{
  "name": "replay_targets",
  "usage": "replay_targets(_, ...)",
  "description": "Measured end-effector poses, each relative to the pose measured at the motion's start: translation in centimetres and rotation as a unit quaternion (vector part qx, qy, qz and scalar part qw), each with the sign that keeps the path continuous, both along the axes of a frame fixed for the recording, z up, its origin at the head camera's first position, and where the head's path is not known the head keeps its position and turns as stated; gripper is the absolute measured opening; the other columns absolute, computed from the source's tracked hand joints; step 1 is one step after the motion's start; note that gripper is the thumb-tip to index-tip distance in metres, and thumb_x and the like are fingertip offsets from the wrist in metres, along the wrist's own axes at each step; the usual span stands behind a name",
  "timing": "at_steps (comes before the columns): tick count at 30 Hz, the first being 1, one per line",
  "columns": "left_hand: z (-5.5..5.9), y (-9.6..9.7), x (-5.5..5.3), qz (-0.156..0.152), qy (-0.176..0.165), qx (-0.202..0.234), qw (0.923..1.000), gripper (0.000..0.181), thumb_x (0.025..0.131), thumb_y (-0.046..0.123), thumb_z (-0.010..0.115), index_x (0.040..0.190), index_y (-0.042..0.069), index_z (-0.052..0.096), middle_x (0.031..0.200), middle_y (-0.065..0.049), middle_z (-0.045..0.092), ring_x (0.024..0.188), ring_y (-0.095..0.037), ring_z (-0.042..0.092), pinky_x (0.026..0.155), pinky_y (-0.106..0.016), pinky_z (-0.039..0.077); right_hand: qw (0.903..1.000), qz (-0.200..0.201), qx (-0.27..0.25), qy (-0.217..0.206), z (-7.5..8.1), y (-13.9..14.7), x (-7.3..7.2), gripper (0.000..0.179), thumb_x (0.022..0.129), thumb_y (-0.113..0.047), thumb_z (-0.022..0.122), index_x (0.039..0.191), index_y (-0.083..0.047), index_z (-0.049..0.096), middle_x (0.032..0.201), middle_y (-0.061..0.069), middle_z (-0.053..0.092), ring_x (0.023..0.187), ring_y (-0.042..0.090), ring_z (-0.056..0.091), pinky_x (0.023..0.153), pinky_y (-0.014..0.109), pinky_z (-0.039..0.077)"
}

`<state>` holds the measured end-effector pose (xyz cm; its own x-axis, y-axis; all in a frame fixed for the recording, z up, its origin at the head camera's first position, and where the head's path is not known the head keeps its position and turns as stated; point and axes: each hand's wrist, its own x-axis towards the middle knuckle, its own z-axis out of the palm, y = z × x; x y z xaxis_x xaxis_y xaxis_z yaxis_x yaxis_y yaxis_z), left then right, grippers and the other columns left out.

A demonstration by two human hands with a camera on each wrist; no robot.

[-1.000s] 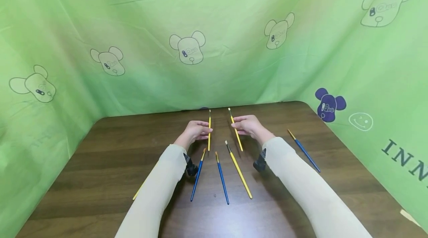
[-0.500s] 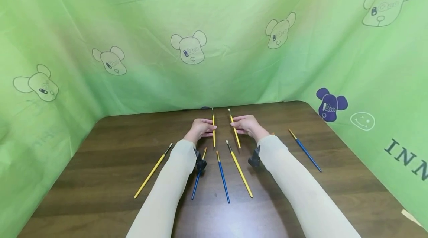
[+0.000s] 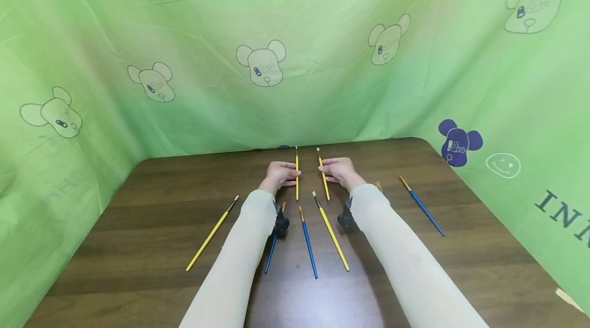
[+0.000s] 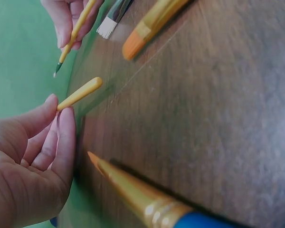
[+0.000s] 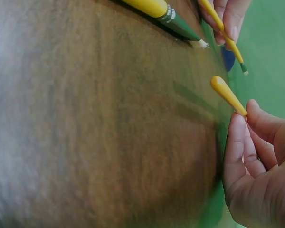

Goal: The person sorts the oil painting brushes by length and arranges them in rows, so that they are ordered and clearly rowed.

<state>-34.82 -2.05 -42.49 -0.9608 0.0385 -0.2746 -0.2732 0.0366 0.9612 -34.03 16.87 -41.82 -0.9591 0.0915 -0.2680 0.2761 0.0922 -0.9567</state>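
Note:
At the far middle of the table, my left hand (image 3: 280, 174) pinches a thin yellow paintbrush (image 3: 297, 187) between thumb and fingers, bristles pointing away. My right hand (image 3: 338, 170) pinches a second yellow paintbrush (image 3: 327, 188), slightly slanted and a short gap to the right of the first. The left wrist view shows the handle end (image 4: 83, 92) sticking out from the left fingertips. In the right wrist view, the other brush's rounded handle end (image 5: 223, 90) projects past the right fingertips. Both brushes are apart from each other.
On the brown table (image 3: 152, 200) lie a yellow paintbrush (image 3: 207, 241) at left, another (image 3: 335, 241) in the middle, and blue paintbrushes (image 3: 309, 251), one (image 3: 426, 212) at right. Orange bristles (image 3: 378, 186) peek out beside the right sleeve. Green cloth (image 3: 207, 113) hangs behind.
My left hand has moved right with its paintbrush, nearer the right hand. The left sleeve has uncovered the yellow paintbrush at left and now partly covers a blue one. The right hand has barely shifted.

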Motion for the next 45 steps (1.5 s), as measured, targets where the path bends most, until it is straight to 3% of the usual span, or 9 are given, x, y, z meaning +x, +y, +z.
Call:
replay_targets(5, 0.0, 0.3, 0.1, 0.024, 0.012, -0.009, 0.9996, 0.029, 0.082, -0.007, 0.073, 0.110, -0.006, 0.068, 0.094, -0.018, 0.071, 0.069, -0.014, 0.064, 0.054, -0.024, 0.058, 0.9999, -0.015, 0.001, 0.008, -0.3, -0.1, -0.4, 0.040, 0.087, 0.001, 0.069, 0.126, 0.008, 0.059, 0.077, 0.000, 0.066, 0.069, 0.006, 0.060, 0.058, 0.019, 0.056)
replay_targets(11, -0.1, 0.6, 0.1, 0.043, 0.010, -0.022, 0.9988, 0.025, 0.080, -0.009, 0.074, 0.105, -0.007, 0.069, 0.088, -0.018, 0.071, 0.066, -0.015, 0.065, 0.053, -0.025, 0.058, 0.9990, -0.036, 0.022, 0.013, -0.7, -0.4, -0.6, 0.038, 0.085, 0.002, 0.072, 0.121, 0.007, 0.063, 0.094, 0.010, 0.069, 0.068, 0.008, 0.061, 0.060, 0.021, 0.057)
replay_targets(19, 0.2, 1.1, -0.2, 0.053, -0.021, -0.066, 0.9962, 0.025, 0.078, -0.009, 0.076, 0.102, -0.004, 0.072, 0.087, -0.016, 0.072, 0.067, -0.016, 0.067, 0.051, -0.026, 0.058, 0.9970, -0.056, 0.052, 0.014, -0.8, -0.9, -0.6, 0.036, 0.084, 0.001, 0.074, 0.118, 0.006, 0.065, 0.115, 0.021, 0.066, 0.072, 0.012, 0.063, 0.065, 0.024, 0.059)
replay_targets(33, 0.2, 1.5, -0.4, 0.058, -0.031, -0.107, 0.9921, 0.024, 0.076, -0.006, 0.079, 0.100, 0.000, 0.074, 0.082, -0.010, 0.072, 0.060, -0.014, 0.065, 0.047, -0.024, 0.056, 0.9897, -0.054, 0.132, 0.012, -0.8, -1.2, -0.7, 0.034, 0.082, -0.003, 0.077, 0.115, 0.001, 0.069, 0.115, 0.018, 0.067, 0.081, 0.016, 0.065, 0.065, 0.022, 0.058)
replay_targets(41, 0.0, 1.5, -0.3, 0.061, -0.027, -0.118, 0.9908, 0.025, 0.076, -0.006, 0.079, 0.099, 0.001, 0.075, 0.079, -0.008, 0.072, 0.053, -0.012, 0.061, 0.046, -0.024, 0.056, 0.9869, -0.033, 0.156, 0.022, -0.9, -1.2, -0.5, 0.032, 0.082, -0.002, 0.077, 0.113, 0.001, 0.070, 0.109, 0.019, 0.068, 0.067, 0.008, 0.063, 0.059, 0.018, 0.057)
replay_targets(45, 0.1, 1.6, -0.2, 0.059, -0.021, -0.133, 0.9891, 0.025, 0.076, -0.007, 0.079, 0.100, 0.001, 0.075, 0.077, -0.008, 0.072, 0.049, -0.011, 0.060, 0.046, -0.023, 0.056, 0.9868, -0.027, 0.157, 0.027, -0.9, -1.1, -0.5, 0.032, 0.082, -0.003, 0.076, 0.114, 0.001, 0.070, 0.110, 0.019, 0.068, 0.069, 0.009, 0.064, 0.061, 0.019, 0.057)
